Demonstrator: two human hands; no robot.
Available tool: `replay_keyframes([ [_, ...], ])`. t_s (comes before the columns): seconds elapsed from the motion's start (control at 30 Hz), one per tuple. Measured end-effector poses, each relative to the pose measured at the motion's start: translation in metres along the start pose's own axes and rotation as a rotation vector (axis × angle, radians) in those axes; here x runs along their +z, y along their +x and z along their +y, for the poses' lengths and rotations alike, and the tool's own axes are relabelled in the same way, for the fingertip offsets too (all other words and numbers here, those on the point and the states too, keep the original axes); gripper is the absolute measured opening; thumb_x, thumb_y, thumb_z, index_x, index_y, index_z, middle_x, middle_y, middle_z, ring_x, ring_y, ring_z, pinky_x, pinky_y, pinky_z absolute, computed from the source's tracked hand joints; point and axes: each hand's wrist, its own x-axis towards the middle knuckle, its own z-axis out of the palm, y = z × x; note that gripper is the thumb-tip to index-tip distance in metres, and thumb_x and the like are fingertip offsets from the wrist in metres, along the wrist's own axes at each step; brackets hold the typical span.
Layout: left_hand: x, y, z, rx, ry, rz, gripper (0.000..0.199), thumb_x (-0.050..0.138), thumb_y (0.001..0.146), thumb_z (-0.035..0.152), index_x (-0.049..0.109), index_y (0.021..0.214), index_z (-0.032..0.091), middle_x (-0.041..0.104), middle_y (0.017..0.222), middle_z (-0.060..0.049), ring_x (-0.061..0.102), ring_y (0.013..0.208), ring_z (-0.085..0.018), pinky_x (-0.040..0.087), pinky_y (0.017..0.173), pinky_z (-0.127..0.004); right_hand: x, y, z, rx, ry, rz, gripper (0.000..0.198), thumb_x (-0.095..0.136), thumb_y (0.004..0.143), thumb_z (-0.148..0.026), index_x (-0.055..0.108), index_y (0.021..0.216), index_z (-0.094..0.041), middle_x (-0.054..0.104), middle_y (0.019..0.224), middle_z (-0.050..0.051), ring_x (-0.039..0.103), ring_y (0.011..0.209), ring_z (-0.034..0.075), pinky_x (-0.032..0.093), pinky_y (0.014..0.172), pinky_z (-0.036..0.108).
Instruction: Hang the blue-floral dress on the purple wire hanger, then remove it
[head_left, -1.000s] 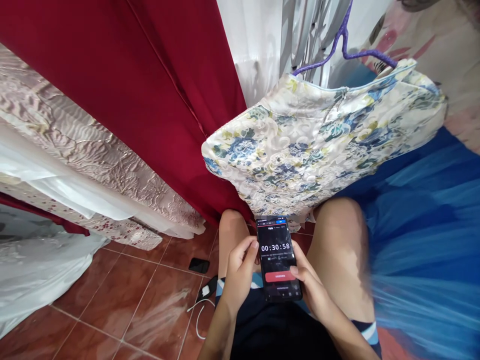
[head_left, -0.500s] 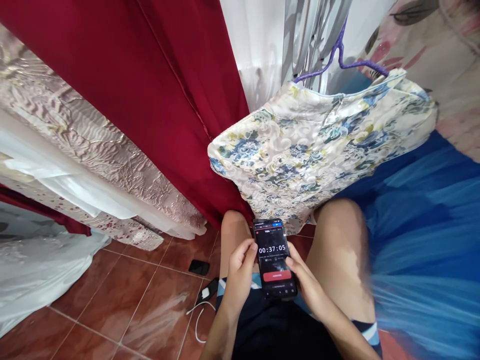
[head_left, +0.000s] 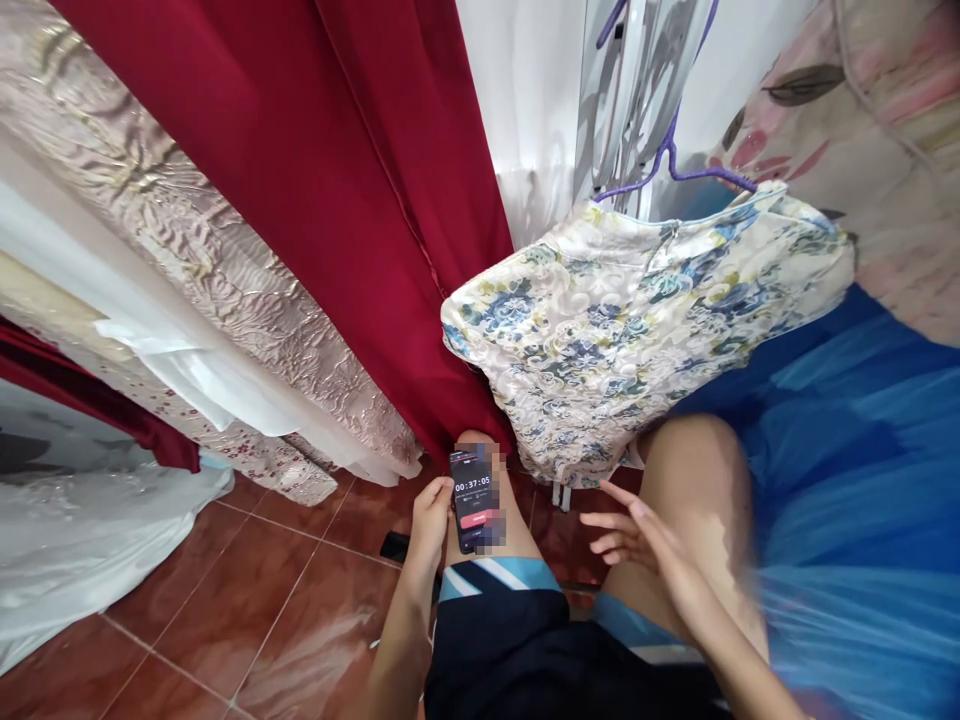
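My left hand [head_left: 430, 522] is closed on the left edge of a dark smartphone [head_left: 466, 530], held over my left thigh. Its lit screen reads 00:37:05 above a red button, and part of the phone's right side is blurred out. My right hand [head_left: 634, 535] is in the air beside my right thigh, fingers spread and nothing in them. Just beyond it, a cream blouse with blue and yellow flowers [head_left: 592, 330] hangs from a purple hanger [head_left: 667, 160]; the fingertips are close to its lower hem, and I cannot tell if they touch.
A dark red cloth [head_left: 360, 200] and an embossed pink-gold fabric [head_left: 225, 240] hang on the left. Blue tulle [head_left: 847, 480] spreads at my right. A dark object [head_left: 394, 545] lies on the red tile floor [head_left: 300, 590], partly hidden by my left arm.
My right hand has let go of the phone and moved right with its fingers opening. My left hand has carried the phone left over my left thigh. The view has shifted slightly.
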Motion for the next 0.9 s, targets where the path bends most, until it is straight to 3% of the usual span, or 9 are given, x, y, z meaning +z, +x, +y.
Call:
replay_keyframes([
  [0.17, -0.011, 0.006, -0.016, -0.124, -0.022, 0.001, 0.049, 0.079, 0.06, 0.057, 0.065, 0.077, 0.013, 0.062, 0.069, -0.002, 0.057, 0.061, -0.014, 0.042, 0.056, -0.023, -0.042, -0.012, -0.007, -0.053, -0.04, 0.145, 0.071, 0.044, 0.091, -0.07, 0.055, 0.137, -0.017, 0.074, 0.112, 0.02, 0.074, 0.085, 0.03, 0.057, 0.077, 0.044],
  [0.37, -0.013, -0.007, -0.018, -0.18, -0.027, 0.01, 0.051, 0.081, 0.055, 0.052, 0.066, 0.082, 0.012, 0.062, 0.066, -0.002, 0.056, 0.055, -0.012, 0.041, 0.054, -0.022, -0.071, -0.032, -0.008, -0.175, -0.136, 0.332, 0.065, 0.042, 0.092, -0.066, 0.062, 0.129, -0.015, 0.075, 0.107, 0.02, 0.073, 0.084, 0.032, 0.059, 0.073, 0.045],
  [0.5, -0.016, -0.011, -0.024, -0.166, -0.029, 0.031, 0.05, 0.081, 0.055, 0.054, 0.061, 0.077, 0.013, 0.058, 0.063, 0.0, 0.055, 0.053, -0.011, 0.04, 0.052, -0.021, -0.094, -0.043, -0.012, -0.269, -0.222, 0.448, 0.061, 0.044, 0.092, -0.065, 0.065, 0.125, -0.019, 0.072, 0.118, 0.018, 0.07, 0.103, 0.035, 0.056, 0.09, 0.052],
  [0.63, -0.017, -0.014, -0.03, -0.106, -0.055, 0.083, 0.056, 0.077, 0.055, 0.061, 0.057, 0.081, 0.015, 0.053, 0.064, 0.003, 0.05, 0.051, -0.008, 0.039, 0.05, -0.02, -0.113, -0.047, -0.003, -0.475, -0.531, 0.56, 0.052, 0.05, 0.093, -0.057, 0.062, 0.133, -0.026, 0.059, 0.143, 0.009, 0.048, 0.138, 0.034, 0.03, 0.12, 0.054],
  [0.77, -0.017, -0.019, -0.036, -0.057, -0.061, 0.103, 0.067, 0.076, 0.055, 0.067, 0.059, 0.092, 0.014, 0.056, 0.07, 0.001, 0.051, 0.052, -0.009, 0.037, 0.049, -0.02, -0.109, -0.04, 0.03, -0.65, -0.881, 0.537, 0.065, 0.048, 0.094, -0.052, 0.043, 0.151, -0.022, 0.033, 0.162, 0.009, 0.027, 0.151, 0.033, 0.019, 0.124, 0.055],
  [0.9, -0.011, -0.023, -0.039, -0.008, -0.038, 0.117, 0.078, 0.08, 0.058, 0.063, 0.054, 0.115, 0.017, 0.064, 0.093, -0.006, 0.062, 0.066, -0.015, 0.047, 0.057, -0.025, -0.096, -0.029, 0.048, -0.748, -1.097, 0.645, 0.071, 0.048, 0.095, -0.05, 0.03, 0.158, -0.023, 0.017, 0.168, 0.007, 0.011, 0.155, 0.033, 0.014, 0.124, 0.058],
])
